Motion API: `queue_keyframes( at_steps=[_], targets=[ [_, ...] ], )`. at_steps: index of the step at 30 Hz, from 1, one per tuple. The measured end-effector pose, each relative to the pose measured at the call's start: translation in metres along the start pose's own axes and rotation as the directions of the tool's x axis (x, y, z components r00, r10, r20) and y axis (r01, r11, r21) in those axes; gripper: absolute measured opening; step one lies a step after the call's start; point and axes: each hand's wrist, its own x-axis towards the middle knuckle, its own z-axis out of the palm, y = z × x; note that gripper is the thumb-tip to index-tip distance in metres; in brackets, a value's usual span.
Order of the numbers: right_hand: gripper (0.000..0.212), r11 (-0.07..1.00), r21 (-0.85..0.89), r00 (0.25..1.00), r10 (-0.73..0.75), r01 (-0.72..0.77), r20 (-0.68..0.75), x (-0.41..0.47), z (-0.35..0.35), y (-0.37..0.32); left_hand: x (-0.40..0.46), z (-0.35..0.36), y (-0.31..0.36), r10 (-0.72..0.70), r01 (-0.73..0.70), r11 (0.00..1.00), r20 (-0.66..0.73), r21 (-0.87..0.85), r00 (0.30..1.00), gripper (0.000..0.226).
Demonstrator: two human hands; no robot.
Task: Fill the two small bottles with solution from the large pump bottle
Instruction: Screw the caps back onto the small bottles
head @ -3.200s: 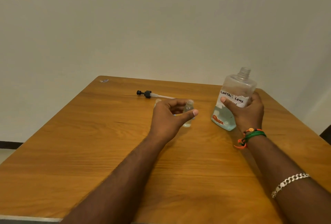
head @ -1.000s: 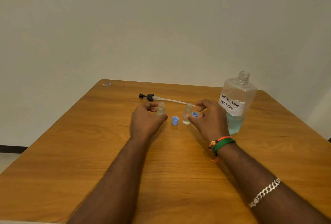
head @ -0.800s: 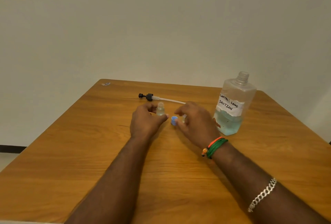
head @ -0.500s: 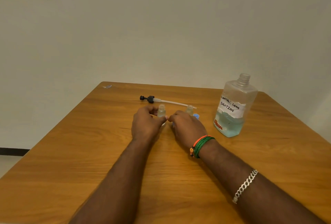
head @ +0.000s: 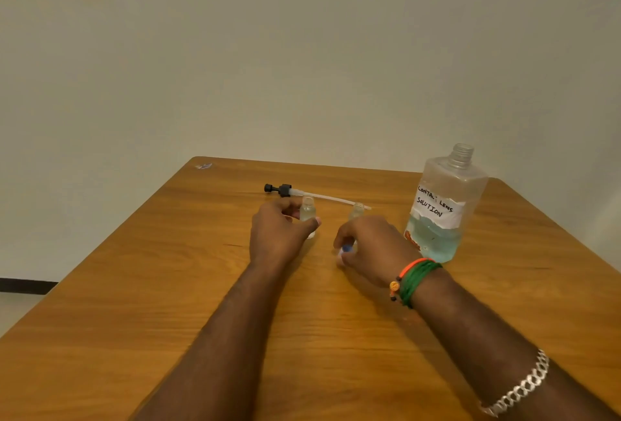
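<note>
The large clear bottle (head: 447,205), labelled "contact lens solution", stands uncapped at the right with blue liquid in its lower part. My left hand (head: 280,235) grips a small clear bottle (head: 307,210) that stands upright on the wooden table (head: 134,303). The second small bottle (head: 358,209) stands just behind my right hand (head: 369,249), with only its top showing. My right hand pinches a small blue cap (head: 346,249) just above the table. The other blue cap is hidden.
The black pump head with its long white tube (head: 302,192) lies flat behind the small bottles. A small scrap (head: 203,166) sits at the table's far left corner. A plain wall rises behind the table.
My right hand left the large bottle, moved left to the blue cap between the small bottles, took it and pulled back to the right. My left hand stayed on its small bottle.
</note>
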Motion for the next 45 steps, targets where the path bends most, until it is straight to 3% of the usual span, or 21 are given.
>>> queue_keyframes(
  at_steps=[3,6,10,13,15,21,33,45],
  targets=[
    [0.009,0.940,0.339,0.963,0.047,0.047,-0.265,-0.010,-0.026,-0.006,-0.001,-0.001,0.003,0.031,-0.031,0.999,0.000,-0.027,1.000,0.040],
    [0.011,0.729,0.664,0.896,0.169,0.167,-0.411,-0.012,-0.039,-0.010,-0.003,0.000,0.006,0.057,-0.057,0.997,-0.003,-0.057,0.998,0.035],
    [0.018,0.564,0.774,0.835,0.248,0.288,-0.491,-0.005,-0.032,-0.008,-0.007,0.004,0.010,0.105,-0.103,0.992,0.023,-0.079,0.994,0.034],
    [0.029,0.493,0.821,0.847,0.270,0.286,-0.458,-0.001,-0.018,0.003,-0.011,0.007,0.012,0.153,-0.147,0.985,0.056,-0.095,0.987,0.031],
    [0.034,0.512,0.811,0.862,0.234,0.283,-0.449,0.001,-0.011,0.010,-0.012,0.009,0.014,0.176,-0.167,0.981,0.089,-0.102,0.980,0.033],
    [0.022,0.509,0.807,0.884,0.171,0.300,-0.436,0.005,0.003,0.020,-0.016,0.011,0.015,0.237,-0.214,0.966,0.160,-0.145,0.958,0.031],
    [0.020,0.475,0.797,0.851,0.168,0.372,-0.497,0.006,0.003,0.023,-0.020,0.012,0.018,0.231,-0.200,0.966,0.206,-0.161,0.951,0.026],
    [0.021,0.673,0.671,0.884,0.053,0.312,-0.465,0.003,0.006,0.025,-0.020,0.014,0.016,0.235,-0.218,0.971,0.238,-0.099,0.942,0.026]
  ],
)
